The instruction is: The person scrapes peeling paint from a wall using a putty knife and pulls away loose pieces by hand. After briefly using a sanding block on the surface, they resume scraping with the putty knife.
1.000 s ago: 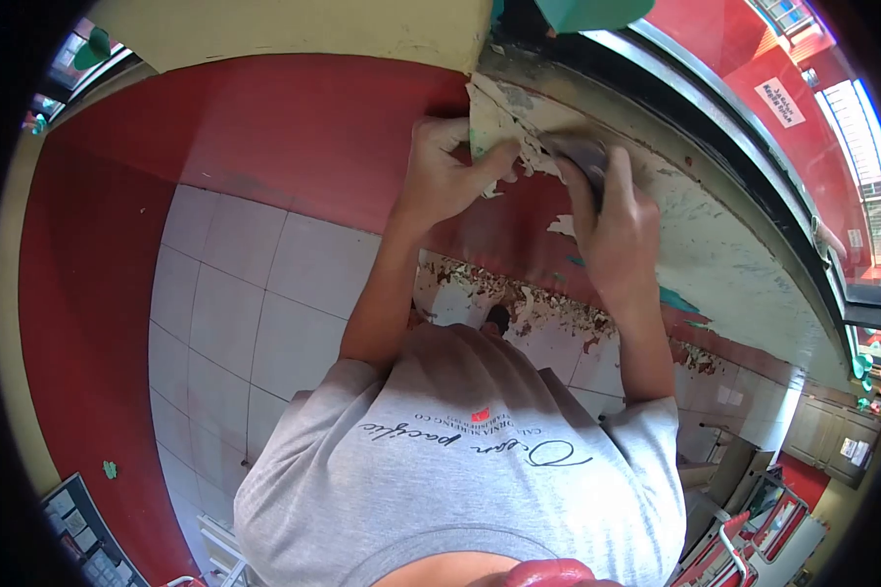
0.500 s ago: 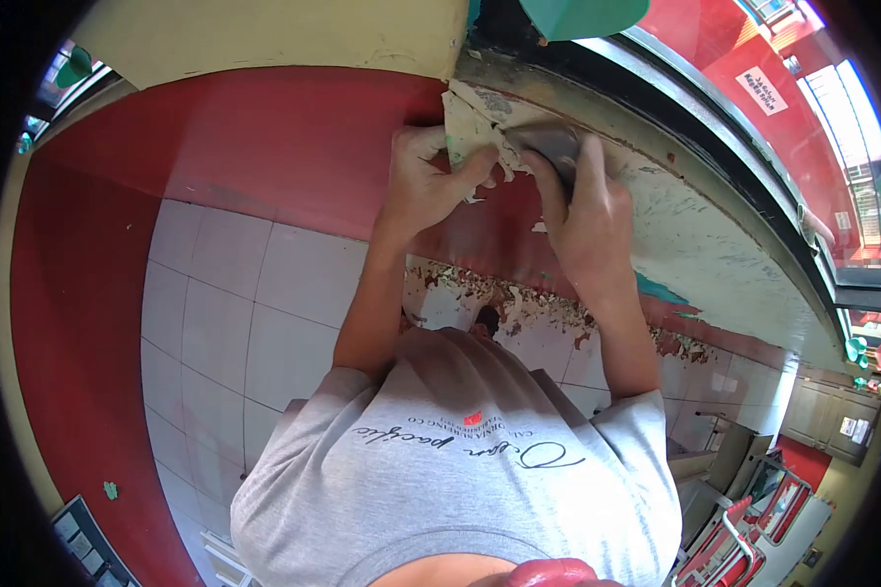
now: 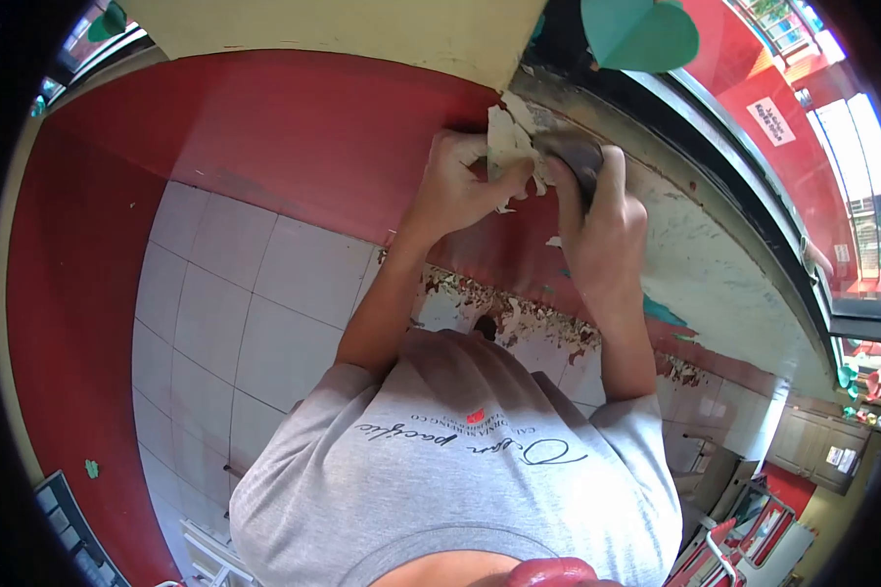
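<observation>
In the head view, both arms are seen reaching to a scraped ledge [image 3: 715,245] beside a red wall [image 3: 294,137]. A flap of peeled paint [image 3: 507,137] is pinched between the thumb and fingers of the left hand [image 3: 460,186], which is clenched around its lower edge. The flap stands up from the corner where the ledge meets the red wall, just below a cream panel [image 3: 362,29]. The right hand [image 3: 605,230] is pressed flat-fingered over a dark tool [image 3: 576,155], which is gripped against the ledge right beside the flap. Only the upper edge of the tool is shown; its blade and handle are hidden under the fingers, so its kind cannot be told. Whether the tool touches the flap is hard to make out.

Below the hands, loose paint flakes [image 3: 519,313] are scattered along the joint between the red band and the white tiles [image 3: 235,303]. The lower middle is filled by a grey shirt [image 3: 460,470] with printed script, by which the floor beneath is covered. A green shape [image 3: 641,34] is cut off at the top edge. The corners are blacked out by the lens rim, and the furniture at the lower right is too small and warped to be named.
</observation>
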Demonstrator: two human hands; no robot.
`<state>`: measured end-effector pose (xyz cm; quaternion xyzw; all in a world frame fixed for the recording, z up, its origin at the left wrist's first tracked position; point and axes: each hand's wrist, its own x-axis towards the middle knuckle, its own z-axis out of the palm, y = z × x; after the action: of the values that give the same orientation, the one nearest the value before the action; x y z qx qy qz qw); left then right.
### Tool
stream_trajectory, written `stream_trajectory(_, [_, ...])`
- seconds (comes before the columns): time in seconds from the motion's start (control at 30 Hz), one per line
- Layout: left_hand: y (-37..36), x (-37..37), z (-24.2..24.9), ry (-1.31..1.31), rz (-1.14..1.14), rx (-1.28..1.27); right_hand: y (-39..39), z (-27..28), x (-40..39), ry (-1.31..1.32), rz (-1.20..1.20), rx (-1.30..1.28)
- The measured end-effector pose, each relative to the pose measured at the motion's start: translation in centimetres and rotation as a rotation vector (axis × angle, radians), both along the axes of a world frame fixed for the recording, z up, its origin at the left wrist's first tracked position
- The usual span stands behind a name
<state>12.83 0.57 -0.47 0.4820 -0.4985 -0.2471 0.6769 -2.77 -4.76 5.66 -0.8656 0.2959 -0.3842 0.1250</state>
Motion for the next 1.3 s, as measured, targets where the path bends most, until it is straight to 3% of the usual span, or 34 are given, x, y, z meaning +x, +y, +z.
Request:
stream_trajectory(0.27, [-0.1,-0.2,-0.3,-0.015,-0.035,-0.014,-0.9,0.3,-0.8,-0.050,0.037,-0.090])
stream_trajectory(0.33, [-0.5,-0.8,-0.3,0.118,0.001,-0.014,-0.7,1.5,0.9,0.064,0.103,-0.055])
stream_trajectory(0.57, [-0.3,0.1,-0.3,0.034,0.005,-0.020,-0.9,0.0,-0.1,-0.082,0.082,-0.106])
stream_trajectory(0.67, [-2.8,-2.8,-1.1,0.061,-0.034,0.017,-2.9,0.6,-0.2,-0.009,0.136,0.011])
stream_trajectory(0.73, [-3.4,-2.4,-1.6,-0.090,0.023,-0.100,-3.4,0.2,-0.4,0.018,0.137,0.000])
stream_trajectory(0.83, [-3.4,-2.8,-1.0,-0.070,0.019,-0.053,-3.0,-0.8,-1.4,-0.052,0.081,-0.042])
stream_trajectory(0.97, [-2.5,-2.3,-0.7,-0.102,-0.006,-0.072,-2.1,0.9,0.1,-0.106,0.091,0.005])
stream_trajectory(1.17, [-2.5,-1.4,-1.0,0.005,0.051,-0.112,-2.1,1.1,0.8,-0.194,0.127,0.011])
stream_trajectory(1.23, [-2.1,-1.3,-0.5,0.153,-0.024,-0.085,-1.8,0.6,-1.1,-0.230,0.146,0.000])
stream_trajectory(1.3, [-1.7,-1.4,-0.2,0.107,-0.004,-0.080,-1.6,-0.3,-3.9,-0.146,-0.085,0.235])
